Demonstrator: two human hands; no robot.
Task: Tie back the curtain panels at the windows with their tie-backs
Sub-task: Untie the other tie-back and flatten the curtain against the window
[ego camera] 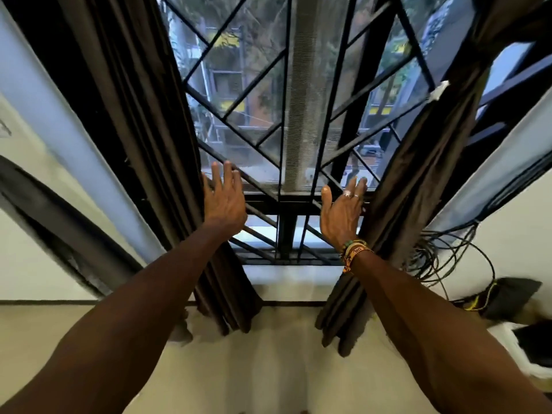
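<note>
While both forearms reach out from the bottom of the view, the floor beneath them lies bare and pale, and the hems of the two dark brown panels hang just above it. A stack of beaded and woven bracelets [355,249] sits on the right wrist.

The left hand [224,201] is flat, fingers straight and slightly spread, its outer edge against the inner edge of the left curtain panel [143,121]. The right hand [343,210], with rings on two fingers, is spread the same way beside the inner edge of the right curtain panel [418,180]. Neither hand grips cloth. I judge the palms are set this way to part the panels and push each toward its own side before any gathering.

Both panels hang loosely bunched, with the gap between them open to the glass. No tie-back shows plainly. A small white piece [440,89] higher up the right panel's edge might be a clip or a tie, but I cannot tell.

Behind the hands stands the black metal window grille [286,201], close enough to catch knuckles or cloth, and a grey mesh strip [301,115] runs up its centre. To the right, a tangle of black cables [448,258] hangs from the wall just beside the right panel, down toward a black box [507,297] on the floor. They could snag the fabric when it is drawn aside. Outside, buildings and trees show through the panes.
</note>
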